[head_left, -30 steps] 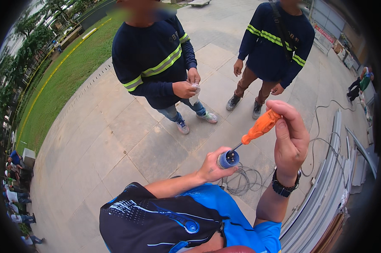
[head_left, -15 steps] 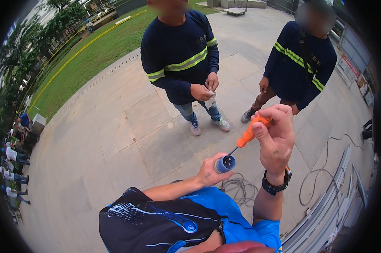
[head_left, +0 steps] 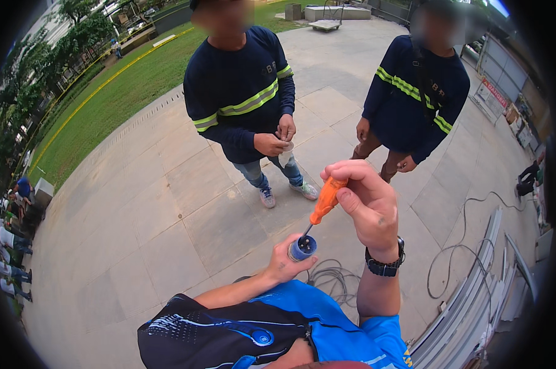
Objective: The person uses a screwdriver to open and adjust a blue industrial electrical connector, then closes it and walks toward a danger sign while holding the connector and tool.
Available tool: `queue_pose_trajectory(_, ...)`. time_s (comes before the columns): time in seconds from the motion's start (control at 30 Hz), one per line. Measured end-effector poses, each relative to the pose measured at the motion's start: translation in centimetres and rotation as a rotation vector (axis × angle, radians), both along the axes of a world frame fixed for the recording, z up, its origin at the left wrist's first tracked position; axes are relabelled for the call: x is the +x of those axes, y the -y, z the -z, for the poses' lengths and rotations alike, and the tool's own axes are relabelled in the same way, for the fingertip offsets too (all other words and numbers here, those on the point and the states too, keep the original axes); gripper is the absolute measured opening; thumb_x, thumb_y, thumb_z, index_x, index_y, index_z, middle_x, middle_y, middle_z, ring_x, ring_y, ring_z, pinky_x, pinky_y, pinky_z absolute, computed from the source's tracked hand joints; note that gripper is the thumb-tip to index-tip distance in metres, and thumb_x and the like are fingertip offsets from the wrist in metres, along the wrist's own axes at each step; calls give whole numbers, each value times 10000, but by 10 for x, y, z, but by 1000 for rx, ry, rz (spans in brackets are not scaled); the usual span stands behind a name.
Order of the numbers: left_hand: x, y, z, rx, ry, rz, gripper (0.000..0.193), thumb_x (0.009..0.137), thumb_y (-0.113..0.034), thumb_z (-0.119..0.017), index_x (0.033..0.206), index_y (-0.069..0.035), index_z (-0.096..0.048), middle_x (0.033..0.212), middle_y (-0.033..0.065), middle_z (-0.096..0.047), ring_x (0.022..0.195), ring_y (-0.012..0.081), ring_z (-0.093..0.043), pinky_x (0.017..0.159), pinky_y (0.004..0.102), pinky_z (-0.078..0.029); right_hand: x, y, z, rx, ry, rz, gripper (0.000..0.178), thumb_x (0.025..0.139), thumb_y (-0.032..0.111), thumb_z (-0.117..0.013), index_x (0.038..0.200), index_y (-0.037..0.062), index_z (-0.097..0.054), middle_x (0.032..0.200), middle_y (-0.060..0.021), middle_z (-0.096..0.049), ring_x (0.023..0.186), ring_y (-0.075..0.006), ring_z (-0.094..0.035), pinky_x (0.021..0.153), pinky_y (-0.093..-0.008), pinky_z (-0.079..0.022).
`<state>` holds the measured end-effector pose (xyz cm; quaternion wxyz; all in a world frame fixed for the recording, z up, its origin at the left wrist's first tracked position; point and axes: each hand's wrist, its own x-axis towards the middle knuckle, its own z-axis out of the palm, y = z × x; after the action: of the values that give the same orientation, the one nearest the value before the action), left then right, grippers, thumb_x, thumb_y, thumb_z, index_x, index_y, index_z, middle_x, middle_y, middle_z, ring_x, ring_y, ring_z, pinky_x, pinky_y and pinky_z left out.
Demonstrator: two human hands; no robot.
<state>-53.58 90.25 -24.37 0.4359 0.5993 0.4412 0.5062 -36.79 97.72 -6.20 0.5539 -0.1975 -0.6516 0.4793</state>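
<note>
- Head view, ground: outdoor paving (head_left: 130,240) of broad, matt grey slabs; smooth green lawn (head_left: 108,95) at upper left; long, straight grey bars (head_left: 459,301) at lower right; thin cable (head_left: 334,281) looped on the slabs.
- Beyond: two co-workers in dark tops with reflective bands.
- Left hand (head_left: 280,263): wrapped around a round, hollow blue plug (head_left: 294,252), pins inside.
- Right hand (head_left: 369,208): fingers curled on the ridged orange handle of a screwdriver (head_left: 327,202), its slim shaft reaching the plug's mouth.

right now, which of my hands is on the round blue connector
Your left hand, gripping the connector; your right hand instead holds the orange screwdriver and has a black watch on its wrist.
</note>
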Motion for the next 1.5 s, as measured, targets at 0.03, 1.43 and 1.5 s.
queue_pose_trajectory(0.03,1,0,0,-10,7,5,415,738,-142,-840,1057,-30,-601,893,15,-623,816,95,-570,750,268,-481,0,3,-2,-43,10,9,258,911,-74,-530,1142,-3,-619,1205,-134,-561,1045,-176,-580,887,-294,-485)
queue_pose_trajectory(1.43,3,-21,5,277,37,92,561,697,-100,-848,1152,-15,-532,864,77,-687,777,149,-684,706,293,-550,15,24,3,532,308,335,326,954,73,-560,1261,-37,-551,1187,-210,-601,1093,-284,-633,888,-376,-543)
queue_pose_trajectory(1.5,4,-21,6,323,24,66,568,696,-102,-850,1156,-15,-530,862,78,-689,772,149,-684,707,295,-552,13,27,-4,475,266,302,318,952,49,-552,1256,-44,-553,1183,-213,-603,1090,-282,-634,913,-376,-528)
